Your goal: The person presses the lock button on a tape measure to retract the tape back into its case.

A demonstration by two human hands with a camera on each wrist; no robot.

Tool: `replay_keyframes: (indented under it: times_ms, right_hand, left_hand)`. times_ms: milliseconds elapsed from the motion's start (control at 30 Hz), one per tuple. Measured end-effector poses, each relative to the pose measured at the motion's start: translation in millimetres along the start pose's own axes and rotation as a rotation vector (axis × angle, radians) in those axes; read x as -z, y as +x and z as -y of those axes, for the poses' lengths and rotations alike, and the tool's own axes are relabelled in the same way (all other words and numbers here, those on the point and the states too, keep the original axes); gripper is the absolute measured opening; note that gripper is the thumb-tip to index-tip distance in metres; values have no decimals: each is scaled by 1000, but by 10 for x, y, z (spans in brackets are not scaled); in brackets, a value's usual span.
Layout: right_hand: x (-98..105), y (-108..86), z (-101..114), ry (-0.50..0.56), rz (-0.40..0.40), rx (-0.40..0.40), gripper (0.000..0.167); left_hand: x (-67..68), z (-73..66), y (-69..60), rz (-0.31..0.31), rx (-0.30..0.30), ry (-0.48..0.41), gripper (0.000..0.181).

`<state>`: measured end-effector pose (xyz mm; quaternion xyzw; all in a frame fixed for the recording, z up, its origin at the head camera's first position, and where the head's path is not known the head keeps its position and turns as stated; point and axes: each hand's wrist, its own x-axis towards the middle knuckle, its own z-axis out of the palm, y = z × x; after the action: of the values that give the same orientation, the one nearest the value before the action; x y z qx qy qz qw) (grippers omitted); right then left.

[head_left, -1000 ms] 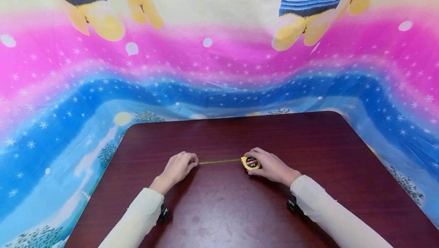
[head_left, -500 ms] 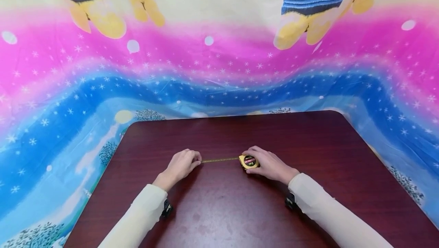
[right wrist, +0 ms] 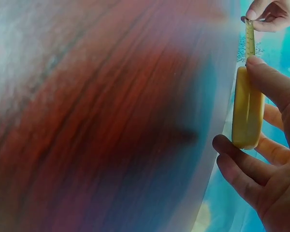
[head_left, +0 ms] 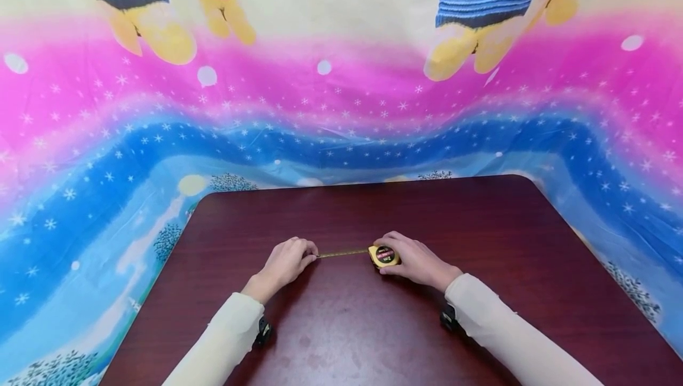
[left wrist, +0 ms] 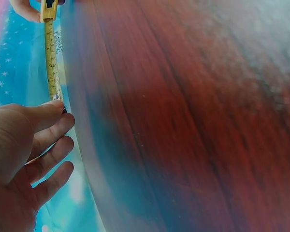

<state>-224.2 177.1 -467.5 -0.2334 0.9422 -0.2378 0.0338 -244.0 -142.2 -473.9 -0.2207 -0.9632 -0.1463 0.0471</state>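
Note:
A yellow tape measure (head_left: 383,256) with a dark round label is held in my right hand (head_left: 421,260), the thumb and fingers gripping its case. Its blade (head_left: 344,253) runs out leftward over the table. Thumb and index finger of my left hand (head_left: 288,262) pinch the blade's end. In the left wrist view, the blade (left wrist: 50,63) shows printed numbers up to the case mouth, and the other fingers lie apart from it. From the right wrist, the yellow case (right wrist: 246,113) appears edge-on, with my thumb near where the blade comes out.
Below both hands lies a dark reddish-brown table (head_left: 341,327) with rounded far corners. A printed cloth (head_left: 341,101) in pink and blue hangs behind it and along its sides. Each wrist carries a small black device (head_left: 264,331).
Both hands have drawn closer together, the left moving right and the right slightly left. The blade's exposed stretch between them has become shorter.

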Motion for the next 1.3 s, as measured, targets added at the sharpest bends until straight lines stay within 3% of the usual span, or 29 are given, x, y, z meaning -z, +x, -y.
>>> replay_keyframes:
  times_ms: [1300]
  right_hand:
    - [-32,52,85,-7,1,3,57]
  left_hand:
    - [-46,-209,145,-5,-64,-26,5]
